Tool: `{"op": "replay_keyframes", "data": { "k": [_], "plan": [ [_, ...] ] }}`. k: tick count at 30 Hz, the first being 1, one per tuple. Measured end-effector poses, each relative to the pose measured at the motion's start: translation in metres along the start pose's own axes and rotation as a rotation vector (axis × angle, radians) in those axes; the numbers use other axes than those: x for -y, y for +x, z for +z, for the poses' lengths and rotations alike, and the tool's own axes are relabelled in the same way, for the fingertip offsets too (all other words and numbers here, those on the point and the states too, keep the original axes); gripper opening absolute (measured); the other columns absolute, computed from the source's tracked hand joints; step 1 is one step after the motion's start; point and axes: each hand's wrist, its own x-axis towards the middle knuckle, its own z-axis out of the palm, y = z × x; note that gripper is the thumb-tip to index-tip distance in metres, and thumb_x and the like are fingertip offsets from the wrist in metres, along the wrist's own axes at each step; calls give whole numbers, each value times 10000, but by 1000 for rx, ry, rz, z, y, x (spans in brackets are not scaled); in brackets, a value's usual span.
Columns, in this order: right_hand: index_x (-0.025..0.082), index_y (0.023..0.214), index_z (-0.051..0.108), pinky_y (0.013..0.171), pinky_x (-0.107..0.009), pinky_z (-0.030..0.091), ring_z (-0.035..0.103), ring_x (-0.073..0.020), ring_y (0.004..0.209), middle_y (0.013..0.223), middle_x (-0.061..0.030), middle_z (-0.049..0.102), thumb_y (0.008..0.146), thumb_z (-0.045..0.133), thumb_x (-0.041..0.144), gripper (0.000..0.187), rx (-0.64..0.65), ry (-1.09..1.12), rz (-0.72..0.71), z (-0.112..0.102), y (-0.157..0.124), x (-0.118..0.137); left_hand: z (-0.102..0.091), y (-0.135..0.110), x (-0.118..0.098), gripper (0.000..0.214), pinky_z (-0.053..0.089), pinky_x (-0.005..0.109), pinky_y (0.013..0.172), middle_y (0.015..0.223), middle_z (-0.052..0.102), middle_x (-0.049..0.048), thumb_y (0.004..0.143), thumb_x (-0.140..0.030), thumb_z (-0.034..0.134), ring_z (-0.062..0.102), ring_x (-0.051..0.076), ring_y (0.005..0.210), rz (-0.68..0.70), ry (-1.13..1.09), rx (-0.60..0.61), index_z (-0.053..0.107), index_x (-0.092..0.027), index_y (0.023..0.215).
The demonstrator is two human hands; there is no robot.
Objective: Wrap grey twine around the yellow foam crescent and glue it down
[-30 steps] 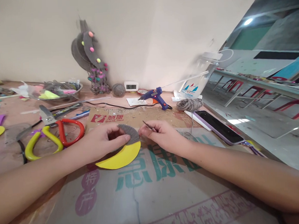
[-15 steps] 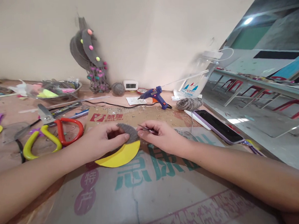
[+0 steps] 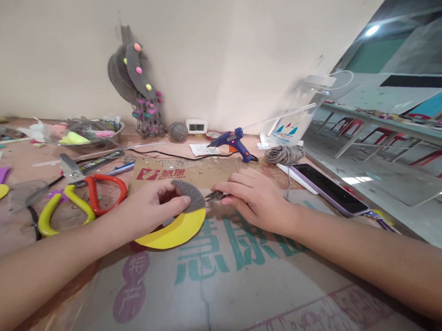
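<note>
The left hand (image 3: 158, 205) pinched the crescent (image 3: 185, 228), its upper part covered in gray yarn (image 3: 193, 195), its yellow lower part bare. The right hand (image 3: 259, 200) gripped snips (image 3: 216, 196) beside the crescent; the glue gun (image 3: 235, 144) stood beyond it.

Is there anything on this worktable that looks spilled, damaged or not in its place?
Only mild untidiness: small scraps lie strewn over the brown cardboard near the hot glue gun, looking like litter not swept up. Nothing looks clearly damaged.
</note>
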Motion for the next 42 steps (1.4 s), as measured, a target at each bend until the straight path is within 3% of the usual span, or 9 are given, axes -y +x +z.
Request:
{"op": "replay_keyframes", "data": {
  "k": [6,13,42],
  "plan": [
    [134,1033,609,627,-286,320,459,-155,700,745,-51,561,919,398,288,285,6,-14,2,0,0,1,-1,2,8,236,440,212,597,787,667,-17,780,-374,496,587,142,709,-5,-4,46,635,-190,830],
    [142,1037,604,640,-290,317,462,-160,723,761,-50,563,917,398,286,278,14,-34,14,3,-1,2,-1,1,6,283,384,206,507,669,599,-9,765,-418,495,523,128,605,-83,25,35,617,-163,770],
    [137,1002,617,622,-290,303,447,-157,685,725,-46,564,909,415,294,272,-31,-100,-13,2,0,3,1,0,2,214,426,212,558,730,655,-16,756,-374,526,579,143,659,-83,-98,49,622,-183,762]
  ]
}}
